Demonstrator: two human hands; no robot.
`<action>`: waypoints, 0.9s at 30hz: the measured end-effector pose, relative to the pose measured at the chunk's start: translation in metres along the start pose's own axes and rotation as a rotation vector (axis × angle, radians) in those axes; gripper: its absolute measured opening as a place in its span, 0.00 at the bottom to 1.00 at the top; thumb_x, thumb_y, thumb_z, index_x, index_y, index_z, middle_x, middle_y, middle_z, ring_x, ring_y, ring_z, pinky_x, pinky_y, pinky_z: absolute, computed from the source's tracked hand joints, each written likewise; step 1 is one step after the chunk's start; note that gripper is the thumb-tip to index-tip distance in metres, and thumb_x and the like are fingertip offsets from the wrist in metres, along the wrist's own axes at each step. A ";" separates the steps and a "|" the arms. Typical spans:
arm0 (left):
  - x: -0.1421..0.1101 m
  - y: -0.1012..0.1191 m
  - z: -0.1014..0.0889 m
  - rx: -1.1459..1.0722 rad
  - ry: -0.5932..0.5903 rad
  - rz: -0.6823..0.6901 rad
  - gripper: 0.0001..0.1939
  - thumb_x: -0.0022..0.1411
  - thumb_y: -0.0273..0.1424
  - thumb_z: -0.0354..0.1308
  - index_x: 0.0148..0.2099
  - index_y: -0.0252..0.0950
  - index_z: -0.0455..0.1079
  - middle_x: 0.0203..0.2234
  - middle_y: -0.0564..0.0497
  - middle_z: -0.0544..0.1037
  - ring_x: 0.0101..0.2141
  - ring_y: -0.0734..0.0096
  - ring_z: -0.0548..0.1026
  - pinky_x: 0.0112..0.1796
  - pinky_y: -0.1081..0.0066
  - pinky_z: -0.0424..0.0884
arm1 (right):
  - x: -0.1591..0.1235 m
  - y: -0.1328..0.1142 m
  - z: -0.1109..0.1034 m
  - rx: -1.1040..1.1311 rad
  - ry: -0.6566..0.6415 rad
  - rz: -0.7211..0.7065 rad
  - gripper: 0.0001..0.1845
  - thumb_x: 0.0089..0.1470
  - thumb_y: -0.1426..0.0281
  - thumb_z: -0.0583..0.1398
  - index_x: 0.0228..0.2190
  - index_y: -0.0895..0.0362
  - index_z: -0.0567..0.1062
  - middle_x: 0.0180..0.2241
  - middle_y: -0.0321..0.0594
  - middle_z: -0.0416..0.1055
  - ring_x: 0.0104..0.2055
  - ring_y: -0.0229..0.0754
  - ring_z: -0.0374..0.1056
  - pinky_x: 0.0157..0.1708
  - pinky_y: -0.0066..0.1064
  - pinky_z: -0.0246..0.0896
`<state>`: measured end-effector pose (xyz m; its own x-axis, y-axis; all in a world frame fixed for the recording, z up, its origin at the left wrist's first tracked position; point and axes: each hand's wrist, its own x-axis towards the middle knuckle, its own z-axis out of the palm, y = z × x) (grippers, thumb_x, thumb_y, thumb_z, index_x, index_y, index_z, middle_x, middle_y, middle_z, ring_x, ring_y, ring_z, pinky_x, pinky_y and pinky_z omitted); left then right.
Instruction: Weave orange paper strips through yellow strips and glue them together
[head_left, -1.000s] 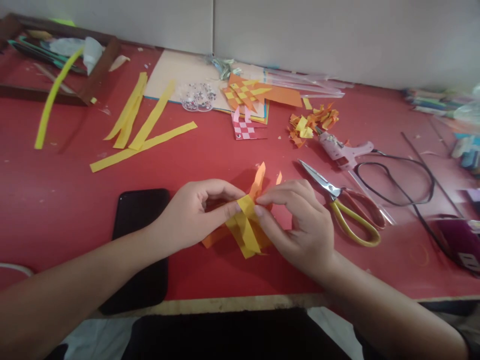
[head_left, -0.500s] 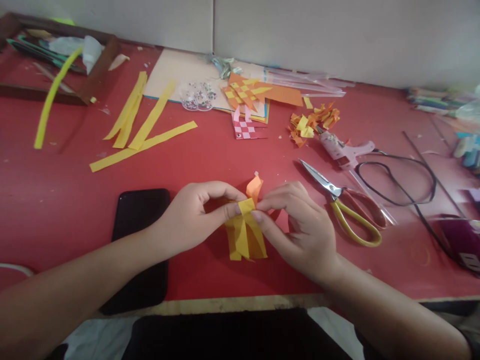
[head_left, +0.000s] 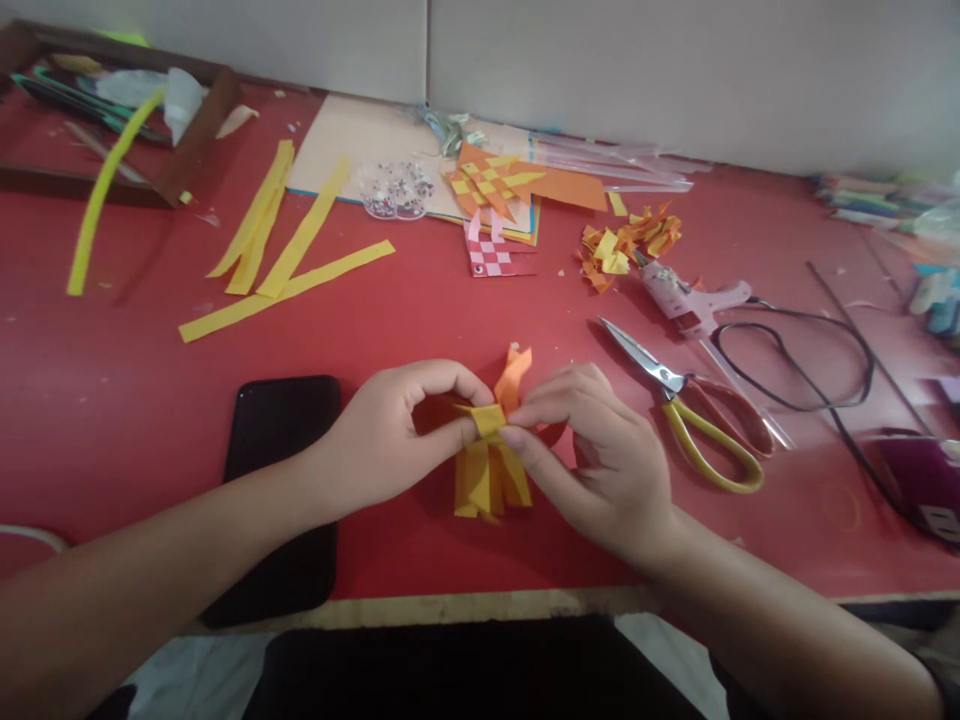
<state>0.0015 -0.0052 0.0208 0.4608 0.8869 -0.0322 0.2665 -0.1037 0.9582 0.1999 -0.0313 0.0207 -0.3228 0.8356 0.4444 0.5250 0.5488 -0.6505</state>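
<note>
Both hands pinch a small bundle of folded yellow paper strips (head_left: 475, 482) above the red table. My left hand (head_left: 397, 425) grips its left side between thumb and forefinger. From the right, my right hand (head_left: 600, 440) pinches the other side, thumb and fingertips together. An orange paper strip (head_left: 513, 378) sticks up between the hands, and yellow ends hang down below the fingers. The inner folds are hidden by the fingertips. Close to my right hand lie scissors (head_left: 664, 378) with yellow and red handles. A black phone (head_left: 285, 430) lies partly under my left forearm.
Loose yellow strips (head_left: 292, 290) lie at the back left near a wooden tray (head_left: 169, 185). Behind the hands are a red-and-pink woven paper fish (head_left: 491, 255), an orange-and-yellow one (head_left: 487, 182), and a case of googly eyes (head_left: 397, 190). A pink glue gun (head_left: 694, 300) trails its black cord rightward.
The orange strip's upright end has shifted slightly to the right and stands a little differently. The hanging yellow ends have turned slightly. Both hands keep their pinch.
</note>
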 end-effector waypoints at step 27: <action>-0.003 0.001 -0.001 -0.016 -0.041 0.019 0.01 0.61 0.28 0.61 0.35 0.37 0.73 0.30 0.55 0.79 0.31 0.74 0.75 0.34 0.76 0.70 | -0.001 0.003 -0.006 0.058 -0.024 0.050 0.13 0.56 0.71 0.61 0.45 0.53 0.70 0.45 0.45 0.72 0.51 0.49 0.68 0.51 0.45 0.64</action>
<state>-0.0007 -0.0075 0.0220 0.5001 0.8656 -0.0251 0.2440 -0.1130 0.9632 0.2061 -0.0306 0.0219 -0.3167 0.8619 0.3960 0.4944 0.5063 -0.7065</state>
